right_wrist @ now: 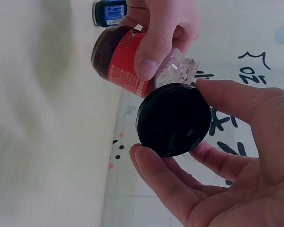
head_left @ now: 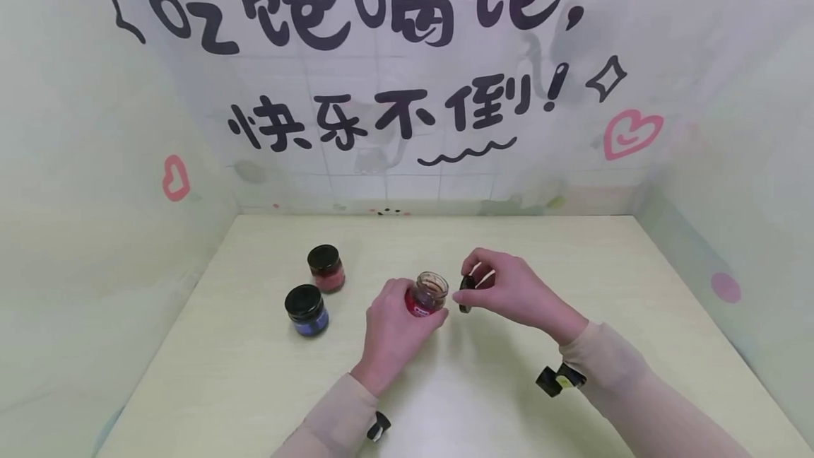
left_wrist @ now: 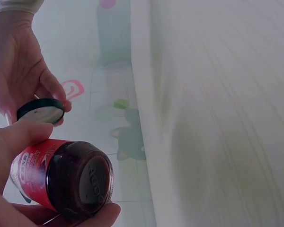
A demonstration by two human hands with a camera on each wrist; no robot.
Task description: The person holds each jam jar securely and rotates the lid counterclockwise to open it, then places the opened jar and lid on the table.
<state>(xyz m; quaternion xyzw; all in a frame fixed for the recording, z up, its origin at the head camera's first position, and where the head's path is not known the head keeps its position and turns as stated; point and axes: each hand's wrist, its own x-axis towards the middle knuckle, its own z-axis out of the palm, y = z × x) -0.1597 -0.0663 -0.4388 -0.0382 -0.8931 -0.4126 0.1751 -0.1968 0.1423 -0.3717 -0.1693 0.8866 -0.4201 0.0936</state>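
My left hand [head_left: 399,327] grips a glass jar [head_left: 429,292] with a red label and dark contents, its mouth uncovered. In the left wrist view the jar's base [left_wrist: 93,182] faces the camera, thumb and fingers around its sides. Just right of the jar, my right hand [head_left: 511,295] pinches a black lid [head_left: 467,293] by its rim, apart from the jar. The right wrist view has the lid's dark top [right_wrist: 174,120] toward the camera, thumb on one side and fingers on the other. The lid's pale inner face [left_wrist: 43,114] shows in the left wrist view.
Two more jars with black lids stand on the left of the pale table [head_left: 254,387]: one with a pink-red label [head_left: 328,276], one with a blue label [head_left: 310,321]. A wall [head_left: 394,182] with large black writing rises behind the table; side walls flank it.
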